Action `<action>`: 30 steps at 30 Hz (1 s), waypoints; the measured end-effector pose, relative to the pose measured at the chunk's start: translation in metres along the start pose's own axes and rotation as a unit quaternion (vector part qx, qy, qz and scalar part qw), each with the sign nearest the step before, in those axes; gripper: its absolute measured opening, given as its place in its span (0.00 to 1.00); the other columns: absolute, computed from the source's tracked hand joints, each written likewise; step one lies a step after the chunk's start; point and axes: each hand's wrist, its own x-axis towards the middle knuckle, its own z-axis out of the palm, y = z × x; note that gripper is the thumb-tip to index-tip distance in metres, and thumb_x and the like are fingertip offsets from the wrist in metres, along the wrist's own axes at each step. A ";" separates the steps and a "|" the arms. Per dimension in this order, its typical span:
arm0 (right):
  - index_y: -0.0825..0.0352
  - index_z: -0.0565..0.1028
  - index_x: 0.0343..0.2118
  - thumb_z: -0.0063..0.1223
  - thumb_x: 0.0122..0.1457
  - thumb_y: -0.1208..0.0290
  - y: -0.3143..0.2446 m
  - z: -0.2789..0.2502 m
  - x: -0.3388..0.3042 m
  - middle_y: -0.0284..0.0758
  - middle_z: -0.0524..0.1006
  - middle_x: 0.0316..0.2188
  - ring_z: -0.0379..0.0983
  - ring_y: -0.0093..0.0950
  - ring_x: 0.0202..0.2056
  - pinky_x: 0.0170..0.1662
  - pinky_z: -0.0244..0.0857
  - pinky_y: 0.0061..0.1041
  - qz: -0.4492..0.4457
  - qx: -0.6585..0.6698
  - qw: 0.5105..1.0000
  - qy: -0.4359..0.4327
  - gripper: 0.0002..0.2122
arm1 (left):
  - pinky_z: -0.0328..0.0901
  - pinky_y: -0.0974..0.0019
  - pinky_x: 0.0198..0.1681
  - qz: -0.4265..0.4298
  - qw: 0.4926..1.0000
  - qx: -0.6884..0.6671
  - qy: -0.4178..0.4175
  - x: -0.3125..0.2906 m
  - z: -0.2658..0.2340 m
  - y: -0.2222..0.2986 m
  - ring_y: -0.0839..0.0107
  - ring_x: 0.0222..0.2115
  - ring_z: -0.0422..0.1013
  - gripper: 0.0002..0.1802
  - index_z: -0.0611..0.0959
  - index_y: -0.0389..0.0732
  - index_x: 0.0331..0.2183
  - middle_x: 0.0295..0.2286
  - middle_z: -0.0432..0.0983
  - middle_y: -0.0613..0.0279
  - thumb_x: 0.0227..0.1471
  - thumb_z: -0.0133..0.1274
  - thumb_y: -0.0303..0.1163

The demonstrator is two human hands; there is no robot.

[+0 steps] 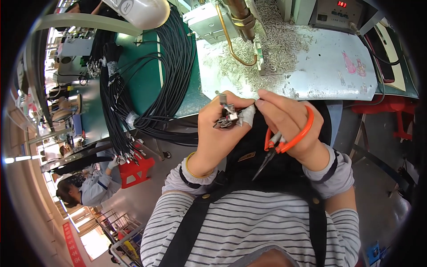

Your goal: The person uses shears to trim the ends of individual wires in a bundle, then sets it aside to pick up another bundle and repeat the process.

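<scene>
My left hand point(219, 133) is closed around a bundle of metal-tipped cable ends point(227, 116), held just in front of the table's near edge. A whitish wrap point(248, 116) shows beside the bundle, between the thumb and fingers; I cannot tell whether it is film or tape. My right hand point(291, 127) carries scissors with orange handles point(301, 137), a loop hooked round its fingers. Their dark pointed blades point(263, 165) angle down over my black apron. The right fingertips are pinched together close to the left fingertips; what lies between them is too small to make out.
A coil of black cables point(178, 71) lies on the green table at left, beside tied bundles point(116, 95). Ahead stands a machine with a brass-coloured pipe point(231, 55) over a pale plate strewn with small metal pieces point(284, 49). Red stools and a seated person point(91, 189) are beyond.
</scene>
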 end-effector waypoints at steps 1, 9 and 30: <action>0.63 0.75 0.30 0.52 0.39 0.77 -0.001 0.001 -0.001 0.30 0.74 0.23 0.67 0.20 0.18 0.17 0.55 0.13 0.000 0.000 1.000 0.000 0.11 | 0.53 0.82 0.24 0.030 0.999 0.039 -0.015 0.000 -0.001 -0.001 0.85 0.21 0.60 0.10 0.74 0.35 0.30 0.20 0.67 0.69 0.39 0.51 0.16; 0.69 0.73 0.28 0.56 0.38 0.83 -0.003 -0.003 -0.001 0.34 0.74 0.21 0.69 0.23 0.16 0.17 0.60 0.17 0.256 0.302 0.915 -0.075 0.11 | 0.57 0.81 0.25 -0.296 0.888 -0.346 -0.056 0.008 -0.010 0.006 0.83 0.21 0.63 0.09 0.74 0.36 0.30 0.22 0.68 0.70 0.41 0.51 0.17; 0.72 0.67 0.23 0.55 0.46 0.76 -0.011 -0.015 -0.001 0.40 0.73 0.19 0.71 0.28 0.19 0.22 0.63 0.20 0.298 0.243 0.914 -0.132 0.08 | 0.61 0.79 0.32 -0.190 0.941 -0.278 0.026 -0.001 0.003 0.008 0.82 0.25 0.66 0.07 0.75 0.36 0.29 0.25 0.71 0.67 0.41 0.51 0.18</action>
